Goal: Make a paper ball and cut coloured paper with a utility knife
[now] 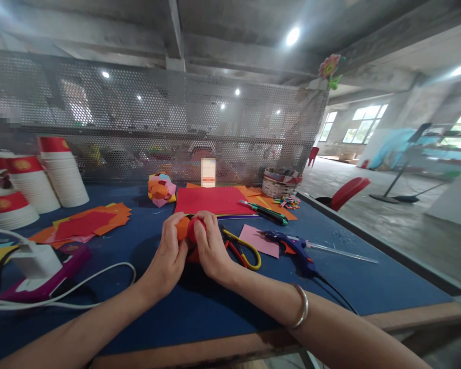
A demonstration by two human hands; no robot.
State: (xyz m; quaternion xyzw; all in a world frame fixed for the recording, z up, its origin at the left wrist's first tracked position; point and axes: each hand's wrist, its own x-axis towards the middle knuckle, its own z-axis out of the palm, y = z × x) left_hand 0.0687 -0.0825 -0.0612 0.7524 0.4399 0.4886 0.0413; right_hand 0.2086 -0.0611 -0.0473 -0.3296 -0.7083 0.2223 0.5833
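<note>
Both hands meet at the middle of the blue table. My left hand and my right hand are closed together around a small folded piece of red and orange paper, fingers pinching it just above the tabletop. A silver bangle sits on my right wrist. Yellow-handled scissors lie just right of my right hand. A red paper sheet lies flat behind the hands.
A blue glue gun and pink paper lie to the right, a utility knife behind. Orange and red sheets, stacked paper cups, a white charger with cable sit left. A folded paper ball, small basket, mesh screen at back.
</note>
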